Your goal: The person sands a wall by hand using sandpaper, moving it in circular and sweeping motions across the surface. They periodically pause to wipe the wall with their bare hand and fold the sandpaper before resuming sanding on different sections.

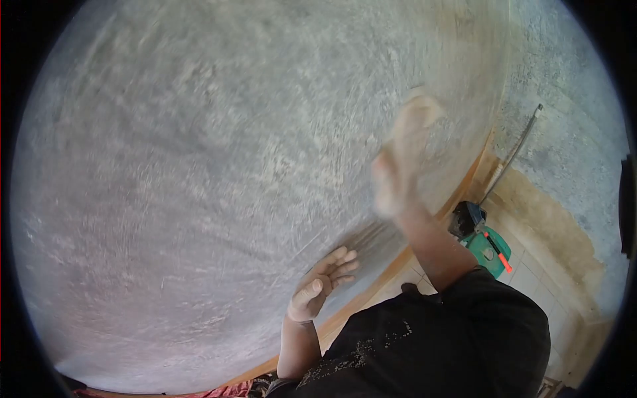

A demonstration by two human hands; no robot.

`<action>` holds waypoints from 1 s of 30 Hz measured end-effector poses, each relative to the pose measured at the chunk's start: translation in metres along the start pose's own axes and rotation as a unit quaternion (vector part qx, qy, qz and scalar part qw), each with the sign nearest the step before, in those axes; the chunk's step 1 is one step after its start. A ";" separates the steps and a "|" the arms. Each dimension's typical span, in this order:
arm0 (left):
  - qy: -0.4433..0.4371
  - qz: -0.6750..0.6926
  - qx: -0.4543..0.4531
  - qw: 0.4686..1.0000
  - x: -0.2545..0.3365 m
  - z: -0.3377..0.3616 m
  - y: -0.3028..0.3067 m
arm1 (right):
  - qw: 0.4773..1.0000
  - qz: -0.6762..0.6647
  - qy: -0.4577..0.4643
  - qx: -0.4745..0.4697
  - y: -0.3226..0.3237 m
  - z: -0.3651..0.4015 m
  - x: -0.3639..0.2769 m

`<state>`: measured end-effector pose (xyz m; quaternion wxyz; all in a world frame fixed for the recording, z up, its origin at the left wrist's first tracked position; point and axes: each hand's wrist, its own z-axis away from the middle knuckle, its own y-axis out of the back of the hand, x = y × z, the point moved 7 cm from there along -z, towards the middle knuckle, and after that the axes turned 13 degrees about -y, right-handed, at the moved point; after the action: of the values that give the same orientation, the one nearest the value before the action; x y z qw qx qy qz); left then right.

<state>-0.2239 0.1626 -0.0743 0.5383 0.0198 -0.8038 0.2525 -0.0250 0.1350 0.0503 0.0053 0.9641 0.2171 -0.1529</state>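
A broad grey plastered wall [219, 166], streaked and patchy, fills most of the view. My right hand [401, 156] is raised over its right part, smeared by motion and dusted pale. A light tan patch shows around its fingertips; I cannot tell whether this is a sheet of something or the fingers themselves. Lower down, my left hand [323, 285] is held up close to the wall, palm partly turned to me, fingers apart and nothing in them. Pale dust coats that hand too.
At the right, a green container [490, 252] stands on the tiled floor with a red-orange handled tool [497, 251] on it. Beside it are a black bag [462, 220] and a long rod [514, 152] leaning on the side wall [570, 132]. Red fabric [222, 390] lies at the bottom.
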 end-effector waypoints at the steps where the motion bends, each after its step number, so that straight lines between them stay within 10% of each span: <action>1: -0.007 0.000 -0.004 1.000 0.002 0.005 0.005 | 0.999 0.044 -0.020 -0.021 -0.002 0.010 -0.027; 3: -0.016 -0.003 -0.011 1.000 0.010 0.014 0.009 | 0.979 0.077 0.066 -0.176 -0.015 0.027 -0.069; 8: -0.055 0.003 -0.014 0.998 0.033 0.044 0.021 | 0.993 -0.005 0.079 -0.082 -0.019 0.003 -0.039; 15: -0.066 0.008 -0.014 0.998 0.055 0.069 0.028 | 0.943 0.162 0.060 -0.284 -0.049 0.064 -0.095; 18: -0.081 0.002 -0.008 0.997 0.065 0.084 0.037 | 0.993 0.064 -0.017 -0.101 -0.037 0.019 -0.065; 20: -0.089 -0.002 0.003 0.996 0.073 0.088 0.035 | 0.970 0.080 -0.229 -0.024 -0.016 0.013 -0.034; 24: -0.096 0.003 -0.006 0.995 0.075 0.090 0.036 | 0.996 0.043 0.082 -0.020 -0.064 0.057 -0.108; 26: -0.098 0.011 -0.018 0.995 0.077 0.089 0.033 | 0.962 0.136 0.176 -0.160 -0.066 0.091 -0.115; 30: -0.111 -0.017 0.001 0.994 0.080 0.088 0.033 | 0.992 0.023 -0.126 -0.004 -0.035 0.058 -0.004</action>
<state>-0.3428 0.1727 -0.0425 0.4498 0.0617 -0.8581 0.2400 -0.0602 0.1602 -0.0017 0.0399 0.9419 0.1934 -0.2717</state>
